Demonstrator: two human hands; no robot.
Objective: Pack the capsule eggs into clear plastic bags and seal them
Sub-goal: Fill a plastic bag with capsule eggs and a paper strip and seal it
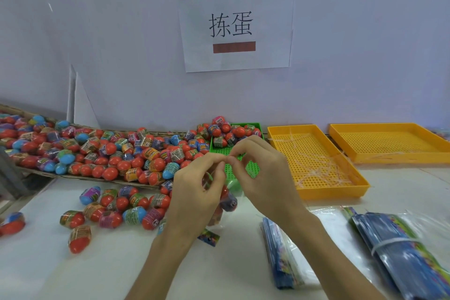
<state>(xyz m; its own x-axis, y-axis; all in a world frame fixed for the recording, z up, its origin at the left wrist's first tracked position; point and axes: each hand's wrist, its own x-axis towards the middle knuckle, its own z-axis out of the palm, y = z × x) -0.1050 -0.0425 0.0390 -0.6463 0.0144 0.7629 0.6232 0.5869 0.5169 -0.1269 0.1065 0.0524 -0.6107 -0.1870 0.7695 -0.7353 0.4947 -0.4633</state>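
Observation:
My left hand [197,192] and my right hand [265,178] meet fingertip to fingertip above the table, both pinching the top edge of a clear plastic bag [225,202] that hangs between them. Capsule eggs show inside the bag, mostly hidden by my left hand. A big heap of red, blue and pink capsule eggs [117,153] lies on flattened cardboard at the left. Loose eggs [109,207] lie on the white table in front of the heap.
A green perforated tray [253,170] with several eggs stands behind my hands. Two orange perforated trays [316,161] [389,143] sit to the right. Stacks of printed bags [282,253] [401,253] lie at the lower right. A wall with a paper sign [233,24] closes the back.

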